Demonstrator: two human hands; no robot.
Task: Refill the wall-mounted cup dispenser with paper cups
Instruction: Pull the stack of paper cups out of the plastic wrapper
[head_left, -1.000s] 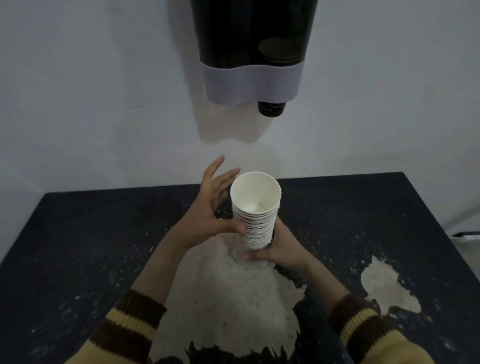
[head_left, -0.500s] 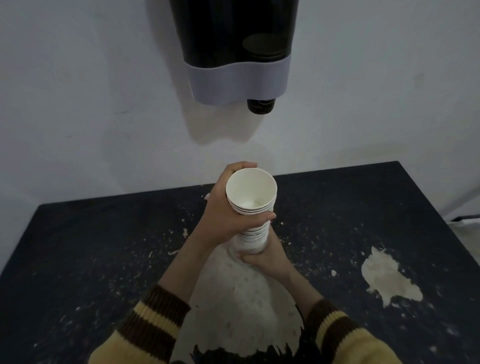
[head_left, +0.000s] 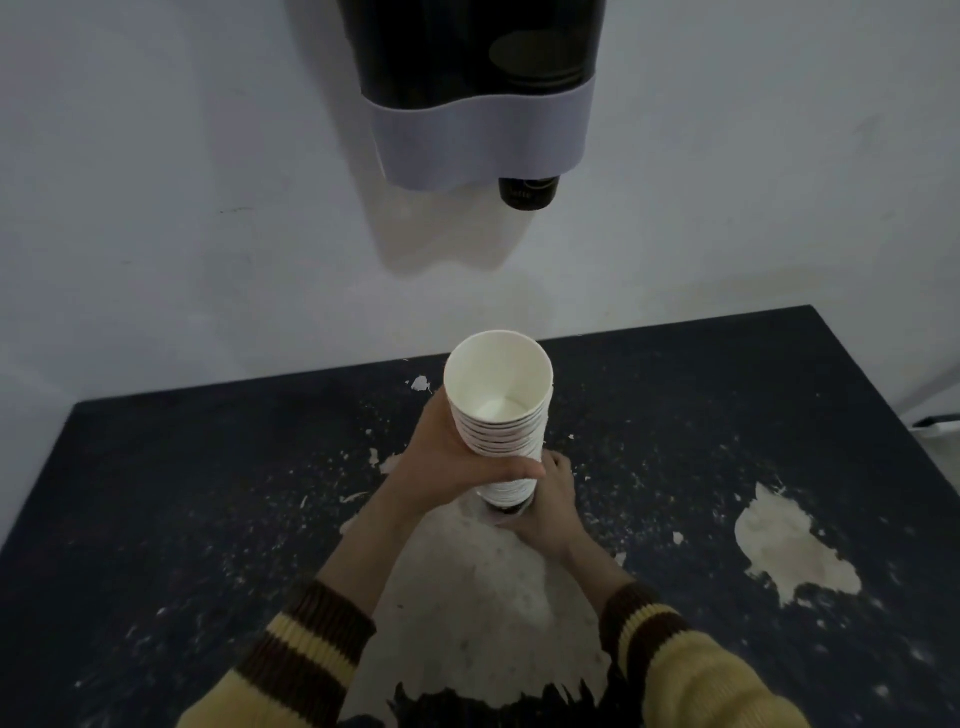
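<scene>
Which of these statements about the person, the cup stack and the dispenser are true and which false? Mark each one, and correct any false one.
1. Both hands hold the stack of paper cups. True: the left hand wraps its middle and the right hand grips its base.
2. The cups are stacked mouth down. False: the top cup's open mouth faces up.
3. The dispenser hangs on the wall above the table. True.
4. The stack is already inside the dispenser. False: it is held well below it, over the table.
</scene>
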